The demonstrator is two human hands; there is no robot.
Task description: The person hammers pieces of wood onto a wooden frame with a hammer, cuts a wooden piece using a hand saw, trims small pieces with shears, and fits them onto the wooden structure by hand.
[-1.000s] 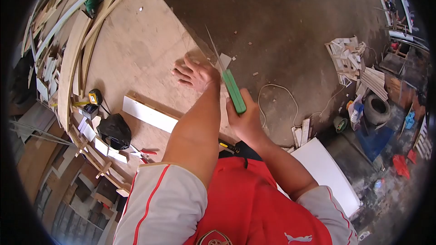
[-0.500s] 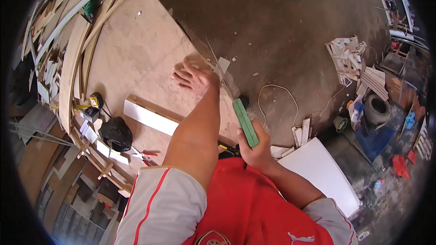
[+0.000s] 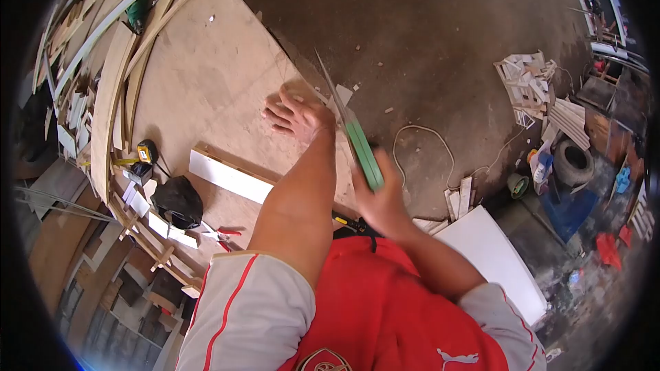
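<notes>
Mid-frame, clasping a green-handled saw (image 3: 355, 130) in the curled right grip (image 3: 383, 199); pressing the left grip (image 3: 297, 117) (fingers spread, grasping nothing visible) onto the surface (image 3: 206, 82), apparently for steadiness.

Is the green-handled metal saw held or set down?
Held: the right hand wraps its green handle, with the thin metal blade jutting forward.

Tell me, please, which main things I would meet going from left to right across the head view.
Long pale board, tape measure, red-handled pliers, left hand, green tool handle, white panel, tyre.
</notes>
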